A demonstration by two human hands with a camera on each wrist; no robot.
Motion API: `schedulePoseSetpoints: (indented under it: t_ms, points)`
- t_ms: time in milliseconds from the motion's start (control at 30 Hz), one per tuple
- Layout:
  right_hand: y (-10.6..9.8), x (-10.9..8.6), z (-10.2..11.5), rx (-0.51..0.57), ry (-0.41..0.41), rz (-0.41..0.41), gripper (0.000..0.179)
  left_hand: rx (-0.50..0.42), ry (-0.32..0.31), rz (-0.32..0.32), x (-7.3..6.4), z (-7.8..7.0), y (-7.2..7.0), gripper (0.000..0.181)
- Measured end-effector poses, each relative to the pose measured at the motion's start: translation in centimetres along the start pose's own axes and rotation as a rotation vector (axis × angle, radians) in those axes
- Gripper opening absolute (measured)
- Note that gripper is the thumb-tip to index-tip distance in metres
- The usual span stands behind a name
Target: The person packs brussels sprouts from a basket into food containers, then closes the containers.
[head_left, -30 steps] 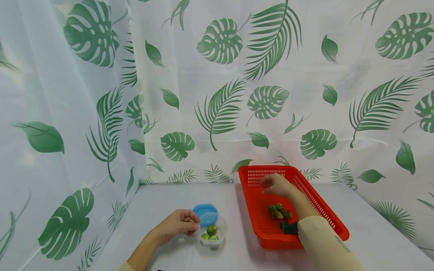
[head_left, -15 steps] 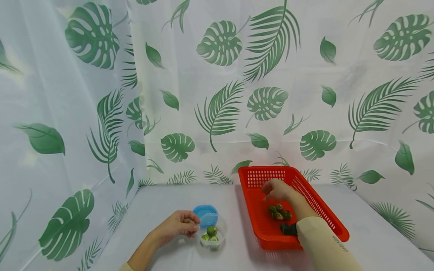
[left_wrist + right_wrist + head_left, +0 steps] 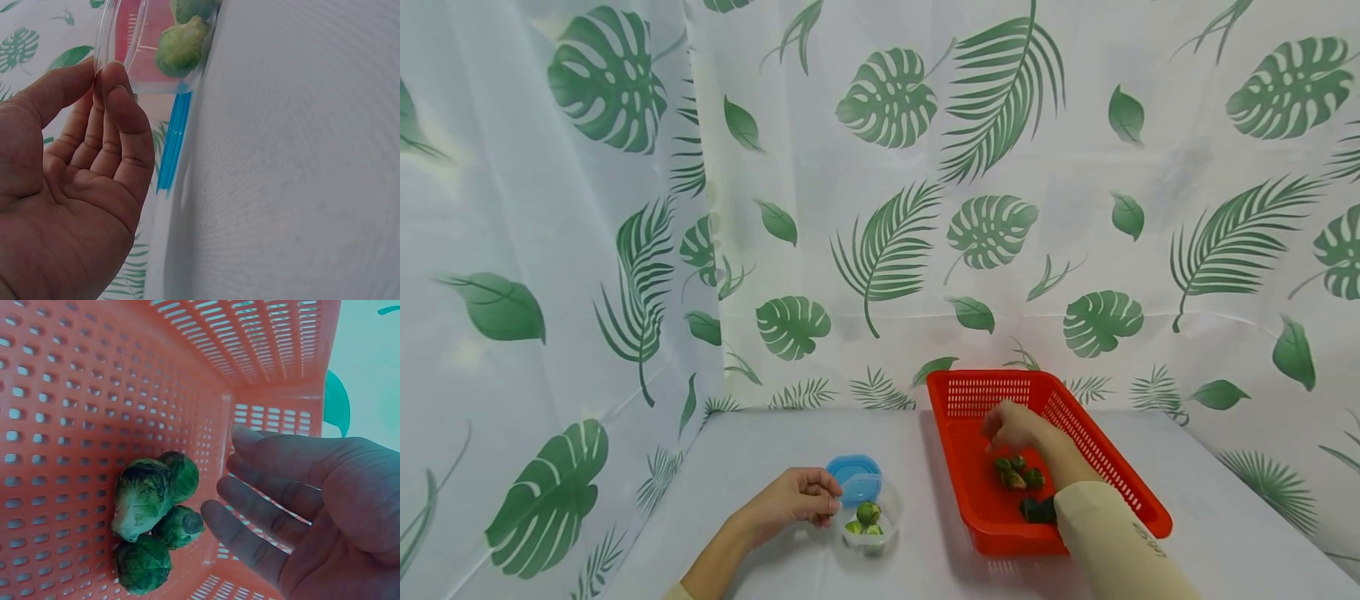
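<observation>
Brussels sprouts [image 3: 140,494], small, round, green, leafy: split across two spots. Counting four in red perforated plastic basket [image 3: 1000,542], at least three more in clear round plastic tub [image 3: 891,502] left of it on white desk [image 3: 775,437]. Reads as partway through shifting sprouts between tub and basket: both loaded, neither finished. Blue plastic lid [image 3: 853,465] off, lying on desk just beyond tub; closing up likely left for later. Left grip [image 3: 801,497]: pinching tub rim between thumb and fingertips, probably to steady it. Right grip [image 3: 1024,429]: well open, fingers apart and slightly bent, nothing held, hanging inside basket just beside the cluster. Contact with nearest sprout: can't tell. On looks: basket sprouts bunched up touching, mostly dark green; largest paler at one end with brownish-black blotches, another showing a stem end. Tub ones lighter green, apparently intact; partly blurred through plastic, so exact count there unclear.
</observation>
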State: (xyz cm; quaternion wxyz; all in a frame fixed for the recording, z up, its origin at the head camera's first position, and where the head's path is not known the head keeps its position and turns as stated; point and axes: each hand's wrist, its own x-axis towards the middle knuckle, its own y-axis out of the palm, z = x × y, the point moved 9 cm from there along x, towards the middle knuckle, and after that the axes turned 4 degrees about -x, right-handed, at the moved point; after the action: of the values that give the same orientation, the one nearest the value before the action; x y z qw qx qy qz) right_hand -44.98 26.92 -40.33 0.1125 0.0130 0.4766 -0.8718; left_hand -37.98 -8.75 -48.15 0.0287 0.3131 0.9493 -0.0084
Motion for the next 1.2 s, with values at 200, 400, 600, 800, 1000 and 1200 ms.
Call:
schedulePoseSetpoints:
  t_ms: [200, 400, 600, 800, 1000, 1200]
  points:
    - [0.4, 0.1, -0.4, -0.057, 0.027, 0.020, 0.031, -0.002, -0.005, -0.003, 0.0, 0.2, 0.0, 0.041]
    - [0.6, -0.3, -0.4, -0.100, 0.032, 0.028, 0.030, 0.004, -0.005, -0.008, 0.1, 0.3, -0.1, 0.040]
    - [0.9, 0.3, -1.6, -0.088, 0.086, 0.046, 0.035, -0.001, -0.008, -0.009, 0.0, 0.4, 0.0, 0.040]
    - [1.6, 1.8, -2.9, -0.115, 0.047, 0.107, 0.025, -0.005, -0.008, -0.007, 0.0, 0.3, -0.1, 0.040]
    - [1.4, 0.5, -0.8, -0.166, 0.031, 0.103, 0.016, -0.002, -0.006, 0.000, 0.0, 0.2, -0.1, 0.040]
    - [1.4, 0.0, -0.2, -0.209, 0.019, 0.118, 0.014, 0.000, -0.006, -0.002, 0.0, 0.1, 0.0, 0.040]
